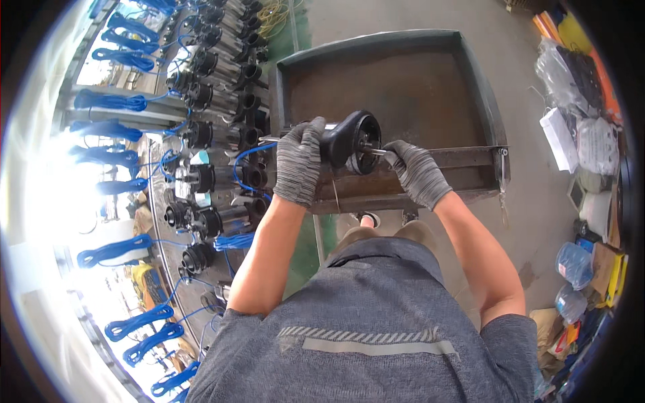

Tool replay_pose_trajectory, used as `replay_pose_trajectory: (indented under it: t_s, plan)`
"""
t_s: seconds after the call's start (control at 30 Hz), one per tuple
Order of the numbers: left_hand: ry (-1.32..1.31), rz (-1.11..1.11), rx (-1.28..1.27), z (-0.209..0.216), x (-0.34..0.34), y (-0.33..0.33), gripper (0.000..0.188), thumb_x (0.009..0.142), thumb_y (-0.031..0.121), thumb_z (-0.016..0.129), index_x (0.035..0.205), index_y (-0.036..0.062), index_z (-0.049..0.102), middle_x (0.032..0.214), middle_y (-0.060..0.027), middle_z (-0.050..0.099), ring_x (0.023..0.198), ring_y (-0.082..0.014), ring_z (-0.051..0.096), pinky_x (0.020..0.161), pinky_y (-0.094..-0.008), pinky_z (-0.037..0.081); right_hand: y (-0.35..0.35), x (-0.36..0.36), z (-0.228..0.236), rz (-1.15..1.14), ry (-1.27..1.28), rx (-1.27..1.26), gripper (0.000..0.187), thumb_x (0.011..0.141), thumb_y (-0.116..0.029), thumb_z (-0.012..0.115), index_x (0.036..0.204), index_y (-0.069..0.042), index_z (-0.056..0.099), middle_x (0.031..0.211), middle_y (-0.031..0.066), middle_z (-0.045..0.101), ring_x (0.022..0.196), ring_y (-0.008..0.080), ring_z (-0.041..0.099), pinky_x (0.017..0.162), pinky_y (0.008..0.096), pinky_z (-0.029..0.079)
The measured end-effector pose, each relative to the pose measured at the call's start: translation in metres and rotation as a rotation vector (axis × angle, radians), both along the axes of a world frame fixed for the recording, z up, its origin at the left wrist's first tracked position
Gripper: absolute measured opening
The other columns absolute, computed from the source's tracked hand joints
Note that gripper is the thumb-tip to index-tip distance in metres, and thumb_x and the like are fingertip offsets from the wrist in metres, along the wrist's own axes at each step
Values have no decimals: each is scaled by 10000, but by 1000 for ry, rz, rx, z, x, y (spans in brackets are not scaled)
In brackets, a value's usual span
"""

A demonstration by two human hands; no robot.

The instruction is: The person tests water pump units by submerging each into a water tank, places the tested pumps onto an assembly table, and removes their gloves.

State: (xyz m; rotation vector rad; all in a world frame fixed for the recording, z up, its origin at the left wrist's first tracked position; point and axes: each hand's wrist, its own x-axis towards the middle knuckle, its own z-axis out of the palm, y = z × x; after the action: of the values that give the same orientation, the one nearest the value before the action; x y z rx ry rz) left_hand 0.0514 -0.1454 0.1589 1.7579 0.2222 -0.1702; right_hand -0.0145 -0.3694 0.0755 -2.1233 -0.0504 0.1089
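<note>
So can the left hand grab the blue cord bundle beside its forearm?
Probably not now: the left hand is busy holding the black device. If freed, maybe: the blue cord bundle lies mostly uncovered nearby.

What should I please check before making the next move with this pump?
1. Left hand secure on the pump: ok, gloved fingers wrap its body.
2. Pump's round end facing the right hand: ok.
3. Right hand gripping the metal rod: ok, gloved too.
4. Rod seated in the hub: cannot tell, too small to see.
5. Blue cable clear of the right hand: ok, it loops beyond the left.
</note>
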Motion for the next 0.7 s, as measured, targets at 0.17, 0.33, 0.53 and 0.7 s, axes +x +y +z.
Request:
replay_pose_trajectory:
  t_s: [0.17, 0.33, 0.53, 0.7]
  plan:
    - [87, -12, -20, 3, -36, -14, 398, 1035, 369, 699, 933, -14, 739, 768, -29, 662, 674, -93, 563, 626, -274, 497, -9, -16, -22, -18, 174, 227, 208, 1092, -195, 593, 1166, -23, 683, 885, 202, 700, 768, 317, 616, 768, 419, 517]
    - [121, -52, 97, -12, -65, -32, 406, 1036, 380, 691, 898, -1, 720, 746, -34, 662, 669, -96, 562, 620, -292, 493, -26, -37, -43, 8, 247, 225, 200, 1096, -191, 601, 1176, -29, 686, 806, 98, 652, 710, 189, 557, 691, 362, 499]
    - [219, -156, 90, -41, -87, -57, 396, 1028, 366, 684, 865, 5, 696, 677, -55, 645, 635, -132, 573, 601, -349, 483, -54, -71, -84, -14, 367, 357, 269, 1107, -298, 598, 1205, -66, 693, 749, -7, 586, 629, 85, 497, 576, 283, 440]
    - [287, -248, 95, -55, -95, -63, 369, 1037, 337, 691, 954, -22, 700, 802, -65, 684, 778, -124, 619, 728, -339, 536, -67, -80, -107, -19, 438, 447, 346, 1094, -360, 619, 1231, -50, 690, 746, -21, 597, 589, 69, 529, 519, 261, 434]
